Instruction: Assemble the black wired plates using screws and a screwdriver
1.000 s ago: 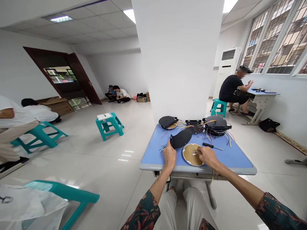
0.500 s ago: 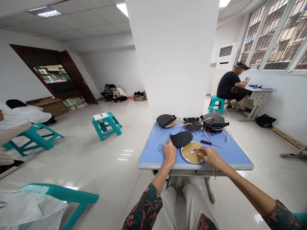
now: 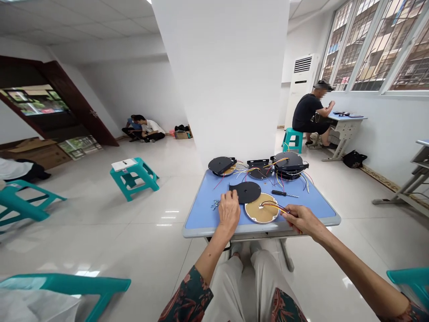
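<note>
My left hand point(image 3: 229, 212) rests its fingertips on the near edge of a black metal disc plate point(image 3: 246, 192) with a bent flange. A small pile of screws point(image 3: 215, 204) lies just left of that hand. My right hand point(image 3: 301, 220) pinches a bundle of red, yellow and dark wires point(image 3: 273, 206) that runs across a round tan disc point(image 3: 260, 210). A screwdriver with a black handle point(image 3: 284, 193) lies beyond the tan disc, out of reach of neither hand's fingers but not touched.
Several black disc units with coloured wires point(image 3: 258, 169) crowd the far end of the blue table point(image 3: 201, 219), against a white pillar point(image 3: 221, 80). Teal stools point(image 3: 132, 176) stand on the tiled floor. A person sits working at a desk point(image 3: 345, 120) by the windows.
My right hand has moved right, drawing the wires out across the tan disc. The whole view has shifted, with the table sliding left and away. My left hand stays on the plate.
</note>
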A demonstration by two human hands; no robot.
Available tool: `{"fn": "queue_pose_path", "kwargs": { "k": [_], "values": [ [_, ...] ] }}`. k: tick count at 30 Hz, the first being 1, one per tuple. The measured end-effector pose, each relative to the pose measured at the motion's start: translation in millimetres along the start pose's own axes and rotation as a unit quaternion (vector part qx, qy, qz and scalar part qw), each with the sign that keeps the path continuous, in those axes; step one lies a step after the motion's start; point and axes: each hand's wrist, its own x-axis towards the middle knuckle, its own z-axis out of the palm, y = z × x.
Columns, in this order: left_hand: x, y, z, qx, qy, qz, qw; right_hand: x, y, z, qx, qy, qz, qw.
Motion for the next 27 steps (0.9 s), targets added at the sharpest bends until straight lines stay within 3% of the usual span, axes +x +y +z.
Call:
{"fn": "queue_pose_path", "kwargs": {
  "k": [4, 8, 11, 20, 23, 27],
  "values": [
    [-0.3, 9.6, 2.9, -0.147, -0.053, 0.121, 0.98, 7.3, -3.4, -8.7, 0.096, 0.012, -0.034, 0.995],
    [7.9, 22.2, 14.9, -0.264, -0.141, 0.125, 0.946, 14.0, -12.0, -15.1, 0.171, 0.022, -0.042, 0.984],
    [13.5, 30.8, 22.8, -0.281, -0.168, 0.125, 0.937, 18.3, -16.9, -16.1, 0.234, 0.026, -0.036, 0.971],
    [19.5, 42.1, 30.7, -0.252, -0.165, 0.116, 0.946, 31.7, -17.0, -6.9, 0.399, -0.012, -0.098, 0.911],
    [18.0, 45.0, 32.5, -0.239, -0.154, 0.103, 0.953, 38.3, -11.8, 2.9, 0.394, -0.007, -0.128, 0.91],
    [12.7, 50.1, 34.8, -0.219, -0.134, 0.088, 0.962, 52.6, 2.1, 23.3, 0.353, 0.049, -0.143, 0.924]
  ]
}}
